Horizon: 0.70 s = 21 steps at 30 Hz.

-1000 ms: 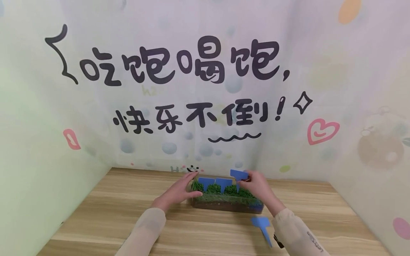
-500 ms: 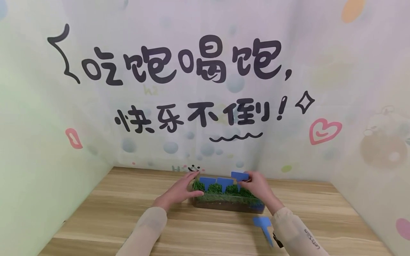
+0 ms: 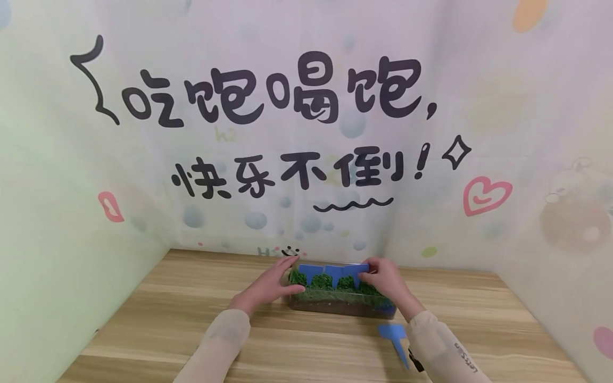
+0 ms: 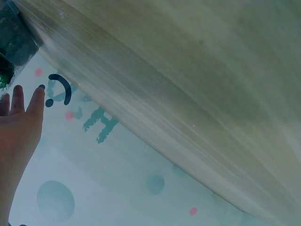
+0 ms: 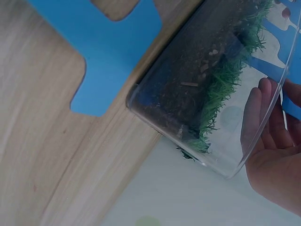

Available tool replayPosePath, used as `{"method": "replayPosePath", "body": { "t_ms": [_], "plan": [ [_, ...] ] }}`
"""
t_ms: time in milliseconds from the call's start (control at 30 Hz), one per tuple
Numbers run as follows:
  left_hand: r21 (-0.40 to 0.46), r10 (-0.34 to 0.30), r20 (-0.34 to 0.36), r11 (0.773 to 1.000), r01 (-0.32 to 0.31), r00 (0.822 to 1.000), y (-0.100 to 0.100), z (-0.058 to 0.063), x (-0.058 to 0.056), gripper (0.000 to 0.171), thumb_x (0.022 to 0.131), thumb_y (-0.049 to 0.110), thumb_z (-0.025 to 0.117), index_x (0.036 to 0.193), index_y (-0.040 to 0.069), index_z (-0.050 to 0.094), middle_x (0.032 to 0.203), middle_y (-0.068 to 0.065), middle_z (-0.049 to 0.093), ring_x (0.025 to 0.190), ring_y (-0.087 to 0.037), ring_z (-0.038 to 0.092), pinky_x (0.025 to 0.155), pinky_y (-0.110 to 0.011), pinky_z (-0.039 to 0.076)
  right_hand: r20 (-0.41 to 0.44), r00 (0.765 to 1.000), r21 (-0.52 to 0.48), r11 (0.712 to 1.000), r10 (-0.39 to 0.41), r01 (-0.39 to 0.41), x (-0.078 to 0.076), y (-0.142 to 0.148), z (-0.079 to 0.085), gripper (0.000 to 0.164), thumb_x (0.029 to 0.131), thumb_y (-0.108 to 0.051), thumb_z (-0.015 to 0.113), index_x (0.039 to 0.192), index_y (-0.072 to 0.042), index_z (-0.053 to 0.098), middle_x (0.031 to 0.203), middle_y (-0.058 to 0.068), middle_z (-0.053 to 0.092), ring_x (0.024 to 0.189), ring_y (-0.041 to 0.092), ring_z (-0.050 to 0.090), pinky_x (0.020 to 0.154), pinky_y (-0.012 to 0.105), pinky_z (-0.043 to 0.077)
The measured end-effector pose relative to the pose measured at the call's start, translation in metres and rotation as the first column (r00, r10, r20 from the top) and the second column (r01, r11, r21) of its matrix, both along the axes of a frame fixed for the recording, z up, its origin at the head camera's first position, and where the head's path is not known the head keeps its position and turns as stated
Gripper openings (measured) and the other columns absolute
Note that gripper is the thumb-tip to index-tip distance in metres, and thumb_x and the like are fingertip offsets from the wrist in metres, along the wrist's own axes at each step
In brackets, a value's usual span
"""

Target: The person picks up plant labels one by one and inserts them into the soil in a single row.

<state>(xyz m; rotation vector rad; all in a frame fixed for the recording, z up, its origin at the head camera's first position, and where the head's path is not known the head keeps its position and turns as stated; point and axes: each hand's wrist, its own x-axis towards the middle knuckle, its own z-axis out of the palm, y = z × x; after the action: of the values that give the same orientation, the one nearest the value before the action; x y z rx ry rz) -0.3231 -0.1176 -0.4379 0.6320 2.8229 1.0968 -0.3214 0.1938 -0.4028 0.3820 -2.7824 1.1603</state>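
A clear planter box (image 3: 335, 309) filled with brown soil and green grass stands near the back of the table. At its left end is my left hand (image 3: 264, 291), fingers straight and spread, thumb by the front rim. Over the right end, my right hand (image 3: 389, 279) pinches a blue T-shaped plant label (image 3: 355, 271) whose stem goes down into the grass. To its left, two matching blue labels (image 3: 311, 272) stand upright in the grass. In the right wrist view, the right fingers (image 5: 268, 106) show behind the clear wall.
Another blue plant label (image 3: 394, 336) lies on the wooden table (image 3: 182, 314), in front of the box's right end, beside the right sleeve. A small black object (image 3: 415, 363) shows partly by that sleeve. Behind the table hangs a printed wall cloth (image 3: 268, 159).
The label in my right hand has gone down to about the height of the other two, and the right hand has lowered slightly with it. My left hand keeps its place.
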Motion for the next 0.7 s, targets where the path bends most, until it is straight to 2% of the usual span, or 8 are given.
{"method": "replayPosePath", "body": {
  "t_ms": [333, 700],
  "plan": [
    [-0.004, 0.003, 0.008, 1.0, -0.003, 1.0, 0.0, 0.0012, 0.0005, 0.085, 0.091, 0.046, 0.071, 0.159, 0.02, 0.028, 0.165, -0.011, 0.026, 0.148, -0.039, 0.033, 0.115, -0.063, 0.033, 0.012, 0.999, -0.005, 0.999, -0.04, 0.04, 0.0014, 0.0002, -0.0004, 0.004, 0.09, -0.009, 0.071, 0.093, -0.006, 0.072, 0.081, 0.005, 0.07, 0.073, 0.013, 0.063, 0.063, 0.029, 0.051],
    [-0.007, -0.008, -0.004, 1.0, 0.008, 1.0, -0.0001, 0.0003, -0.0004, 0.085, 0.091, 0.046, 0.07, 0.159, 0.018, 0.028, 0.164, -0.014, 0.026, 0.148, -0.04, 0.033, 0.115, -0.063, 0.033, -0.023, 0.997, 0.018, 0.997, -0.071, 0.071, 0.0054, -0.0008, -0.0018, 0.003, 0.088, -0.006, 0.072, 0.091, -0.004, 0.072, 0.078, 0.005, 0.069, 0.069, 0.013, 0.059, 0.061, 0.029, 0.048]
  ]
}}
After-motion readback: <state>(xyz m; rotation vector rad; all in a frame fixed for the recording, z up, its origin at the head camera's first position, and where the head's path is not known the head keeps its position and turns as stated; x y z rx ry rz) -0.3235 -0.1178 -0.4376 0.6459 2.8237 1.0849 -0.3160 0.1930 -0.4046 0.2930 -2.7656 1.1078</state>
